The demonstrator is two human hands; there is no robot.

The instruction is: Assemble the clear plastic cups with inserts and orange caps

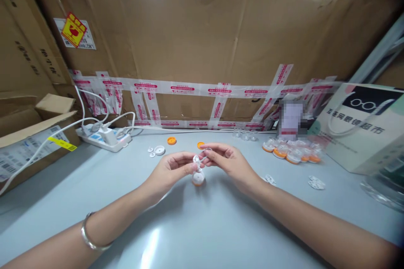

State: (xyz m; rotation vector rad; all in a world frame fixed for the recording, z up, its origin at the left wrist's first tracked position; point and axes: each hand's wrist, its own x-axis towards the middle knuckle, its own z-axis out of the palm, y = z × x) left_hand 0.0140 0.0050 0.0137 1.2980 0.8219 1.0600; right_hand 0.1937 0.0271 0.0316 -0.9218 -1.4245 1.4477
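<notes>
Near the middle of the table my left hand [176, 169] pinches a small white part [197, 160] between thumb and fingers. Close beside it on the right, my right hand [222, 160] has its thumb and forefinger together on a small clear piece [206, 150], which looks like a thin ring or rim. The fingertips of both hands nearly meet. Just below them a round clear-and-white case with an orange base [198, 178] sits on the table. An orange ring-like cap [200, 145] lies just behind the fingers.
Behind the hands lie an orange disc [171, 140] and a white disc [159, 150]. Clear and orange cases [293, 154] cluster at right, near flat white pieces [316, 182] and a paper bag [360, 130]. A power strip [121, 143] lies left; a large carton [189, 29] stands behind.
</notes>
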